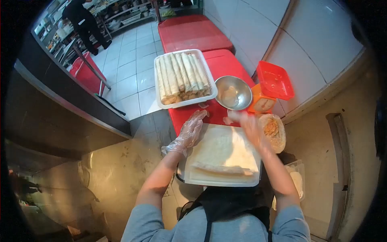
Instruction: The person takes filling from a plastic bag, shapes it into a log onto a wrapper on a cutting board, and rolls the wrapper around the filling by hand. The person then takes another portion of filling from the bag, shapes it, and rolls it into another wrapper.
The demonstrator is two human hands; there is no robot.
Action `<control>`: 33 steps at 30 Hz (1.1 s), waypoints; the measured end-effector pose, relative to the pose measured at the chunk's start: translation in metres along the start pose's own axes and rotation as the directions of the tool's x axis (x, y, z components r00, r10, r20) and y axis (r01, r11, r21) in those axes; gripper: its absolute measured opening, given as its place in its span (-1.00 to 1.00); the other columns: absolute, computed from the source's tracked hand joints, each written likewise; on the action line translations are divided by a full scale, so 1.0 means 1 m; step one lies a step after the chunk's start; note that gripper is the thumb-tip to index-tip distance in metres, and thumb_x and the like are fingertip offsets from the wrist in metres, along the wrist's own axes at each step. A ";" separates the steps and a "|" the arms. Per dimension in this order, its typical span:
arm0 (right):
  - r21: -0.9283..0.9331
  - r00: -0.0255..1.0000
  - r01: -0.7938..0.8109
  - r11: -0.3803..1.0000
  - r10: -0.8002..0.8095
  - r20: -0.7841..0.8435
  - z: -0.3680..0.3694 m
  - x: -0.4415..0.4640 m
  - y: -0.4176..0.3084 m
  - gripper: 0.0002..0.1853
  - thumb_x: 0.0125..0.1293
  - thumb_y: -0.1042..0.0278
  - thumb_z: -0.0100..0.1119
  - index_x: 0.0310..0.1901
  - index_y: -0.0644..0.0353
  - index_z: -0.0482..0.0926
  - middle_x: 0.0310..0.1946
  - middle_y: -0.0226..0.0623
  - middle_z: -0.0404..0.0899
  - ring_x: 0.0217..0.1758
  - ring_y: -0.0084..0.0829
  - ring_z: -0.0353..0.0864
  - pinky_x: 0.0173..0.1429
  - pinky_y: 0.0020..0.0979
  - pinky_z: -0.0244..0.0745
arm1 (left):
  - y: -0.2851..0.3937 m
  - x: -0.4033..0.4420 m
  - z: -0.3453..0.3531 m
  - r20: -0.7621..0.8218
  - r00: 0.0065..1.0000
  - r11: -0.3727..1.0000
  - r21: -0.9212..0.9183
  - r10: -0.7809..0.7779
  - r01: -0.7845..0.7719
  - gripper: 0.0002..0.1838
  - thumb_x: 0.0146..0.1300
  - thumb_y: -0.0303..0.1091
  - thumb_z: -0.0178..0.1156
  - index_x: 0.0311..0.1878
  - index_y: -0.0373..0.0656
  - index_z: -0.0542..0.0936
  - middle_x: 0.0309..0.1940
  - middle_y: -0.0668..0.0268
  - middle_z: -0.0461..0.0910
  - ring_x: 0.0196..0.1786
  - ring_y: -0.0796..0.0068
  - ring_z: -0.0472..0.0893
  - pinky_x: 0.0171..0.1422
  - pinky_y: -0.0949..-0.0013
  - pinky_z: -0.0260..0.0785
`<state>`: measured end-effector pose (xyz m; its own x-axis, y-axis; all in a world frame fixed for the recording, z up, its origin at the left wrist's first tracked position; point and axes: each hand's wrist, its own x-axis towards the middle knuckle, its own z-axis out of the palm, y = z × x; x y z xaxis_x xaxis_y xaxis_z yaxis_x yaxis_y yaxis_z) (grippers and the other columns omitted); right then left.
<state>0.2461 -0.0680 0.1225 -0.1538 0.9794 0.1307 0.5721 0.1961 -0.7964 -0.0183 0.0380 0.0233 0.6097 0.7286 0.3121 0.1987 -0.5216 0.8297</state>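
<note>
My left hand [191, 131], in a clear plastic glove, lies by the far left corner of a pale dough sheet [217, 147], its fingers stretched out. A long pale roll [221, 168] runs across the sheet's near edge. Sheet and roll lie on a white board [197, 181]. My right hand [253, 128] is over the far right corner, smeared by motion, so its fingers and anything in them are unclear. Beside it is a container of orange-brown shredded filling [273, 130]. Beyond the board, a steel bowl [234, 94] holds a little pale stuff.
A white basket [159, 94] of stacked long rolls stands on the red table [229, 64]. An orange scale [264, 104] with a red pan [276, 80] is against the tiled wall. A clear tub [300, 181] sits low right. Another person [82, 22] stands far left.
</note>
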 end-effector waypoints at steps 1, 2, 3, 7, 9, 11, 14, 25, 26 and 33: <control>-0.193 0.985 0.171 0.966 -0.162 0.064 0.023 -0.030 0.018 -0.60 0.36 0.37 0.07 0.19 0.25 0.57 0.20 -0.04 0.59 0.27 0.03 0.54 0.36 0.00 0.41 | 0.002 0.000 -0.003 -0.016 0.999 0.998 -0.053 -0.028 0.027 -0.55 0.60 -0.19 -0.11 0.40 -0.18 0.45 0.40 0.10 0.45 0.54 -0.01 0.29 0.63 0.09 0.05; -0.367 0.940 0.339 0.866 -0.304 0.151 0.047 -0.058 0.034 -0.58 0.31 0.40 0.12 0.20 0.26 0.57 0.22 -0.06 0.58 0.30 0.00 0.53 0.39 -0.01 0.40 | 0.001 0.000 -0.005 -0.020 0.999 0.997 -0.064 -0.038 0.036 -0.55 0.59 -0.20 -0.11 0.40 -0.18 0.45 0.40 0.10 0.45 0.54 -0.01 0.29 0.63 0.10 0.06; -0.381 0.930 0.362 0.851 -0.301 0.211 0.064 -0.079 0.021 -0.53 0.28 0.36 0.18 0.23 0.29 0.55 0.28 -0.07 0.55 0.38 -0.04 0.49 0.48 -0.05 0.33 | 0.000 0.000 -0.005 -0.022 0.999 0.996 -0.077 -0.044 0.042 -0.55 0.59 -0.21 -0.11 0.40 -0.18 0.45 0.41 0.10 0.45 0.54 0.00 0.29 0.63 0.10 0.06; -0.385 0.861 0.441 0.811 -0.261 0.438 0.122 -0.071 0.009 -0.25 0.33 -0.06 0.18 0.42 0.29 0.35 0.50 0.03 0.25 0.61 -0.09 0.17 0.65 -0.04 0.00 | -0.006 0.001 0.000 -0.024 0.999 0.998 -0.059 -0.040 0.038 -0.56 0.60 -0.23 -0.12 0.37 -0.23 0.49 0.40 0.05 0.46 0.54 0.06 0.30 0.62 0.13 0.07; -0.344 0.799 0.535 0.772 -0.328 0.504 0.143 -0.045 -0.005 -0.18 0.38 -0.22 0.08 0.45 0.28 0.30 0.55 0.04 0.15 0.65 -0.11 0.06 0.67 -0.07 -0.07 | 0.005 -0.001 -0.001 -0.021 0.998 0.997 -0.059 -0.057 0.056 -0.56 0.59 -0.24 -0.12 0.37 -0.21 0.48 0.40 0.05 0.45 0.54 0.04 0.29 0.62 0.12 0.07; -0.281 0.853 0.349 0.894 -0.178 0.491 0.128 -0.033 -0.014 -0.17 0.42 -0.28 -0.02 0.46 0.28 0.29 0.57 0.05 0.11 0.67 -0.10 0.01 0.68 -0.09 -0.11 | 0.000 -0.003 -0.002 -0.002 0.999 0.998 0.019 -0.053 0.053 -0.56 0.58 -0.23 -0.11 0.40 -0.14 0.46 0.41 0.08 0.45 0.54 0.01 0.29 0.62 0.09 0.07; -0.405 0.901 0.229 0.885 -0.035 0.433 0.106 -0.035 0.022 -0.16 0.44 -0.28 -0.04 0.49 0.28 0.24 0.58 0.05 0.06 0.69 -0.09 -0.06 0.69 -0.10 -0.15 | 0.001 -0.003 -0.003 0.018 0.999 0.998 0.047 -0.037 0.036 -0.56 0.58 -0.23 -0.11 0.39 -0.14 0.46 0.40 0.08 0.46 0.53 -0.01 0.29 0.62 0.09 0.08; -0.559 0.896 0.114 0.822 0.158 0.415 0.028 -0.140 0.033 -0.24 0.51 -0.11 -0.03 0.55 0.22 0.13 0.63 0.01 -0.08 0.71 -0.15 -0.14 0.68 -0.07 -0.18 | -0.001 0.002 -0.003 0.044 0.999 1.000 0.024 0.012 -0.013 -0.56 0.58 -0.20 -0.13 0.35 -0.19 0.50 0.39 0.09 0.47 0.52 0.03 0.32 0.60 0.11 0.08; -0.500 0.937 0.079 0.862 0.107 0.333 0.026 -0.145 0.050 -0.31 0.55 -0.06 -0.07 0.54 0.19 0.18 0.62 -0.03 -0.02 0.70 -0.15 -0.10 0.67 -0.09 -0.17 | 0.006 0.001 -0.004 0.029 0.999 0.998 0.055 0.015 -0.016 -0.58 0.57 -0.24 -0.12 0.32 -0.20 0.51 0.35 0.09 0.50 0.50 -0.01 0.34 0.59 0.09 0.12; -0.381 0.950 0.023 0.924 0.099 0.296 0.019 -0.196 0.030 -0.43 0.59 0.06 -0.15 0.45 0.26 0.31 0.56 -0.07 0.17 0.65 -0.18 0.08 0.67 -0.11 -0.16 | 0.001 0.001 -0.002 0.054 0.999 1.000 0.013 0.007 -0.008 -0.58 0.56 -0.24 -0.10 0.34 -0.18 0.50 0.35 0.14 0.51 0.52 -0.01 0.31 0.63 0.07 0.06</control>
<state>0.2784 -0.2549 0.0621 -0.3284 0.9356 -0.1295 0.8321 0.2217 -0.5083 -0.0191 0.0392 0.0255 0.6514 0.7001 0.2926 0.2043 -0.5332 0.8210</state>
